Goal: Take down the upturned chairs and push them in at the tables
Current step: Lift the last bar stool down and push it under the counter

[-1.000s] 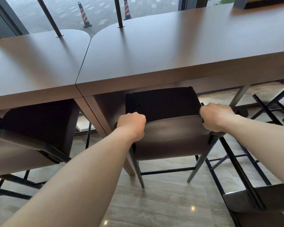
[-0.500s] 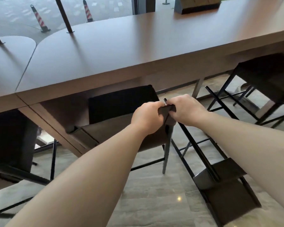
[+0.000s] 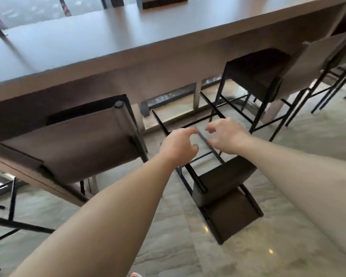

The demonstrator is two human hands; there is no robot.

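Floor: pale marble (image 3: pixel 288 196).
Table: long, brown (image 3: pixel 108 47), along the far window.
Upturned chair: centre (image 3: pixel 228 188), on the floor near the table, black legs raised.
Left hand: (image 3: pixel 177 147) fingers half-curled and apart, just left of one leg (image 3: pixel 203 137), no firm grip.
Right hand: (image 3: pixel 227 136) likewise, just right of it.
Left chair: (image 3: pixel 78 144) pushed under the table.
Right chair: (image 3: pixel 256 72) at the table.

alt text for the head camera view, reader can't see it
The left hand and right hand, both curled, reach for a black leg of an upturned chair lying on the floor; contact is unclear. An upright chair to its left and a second chair to its right stand at a long brown table.
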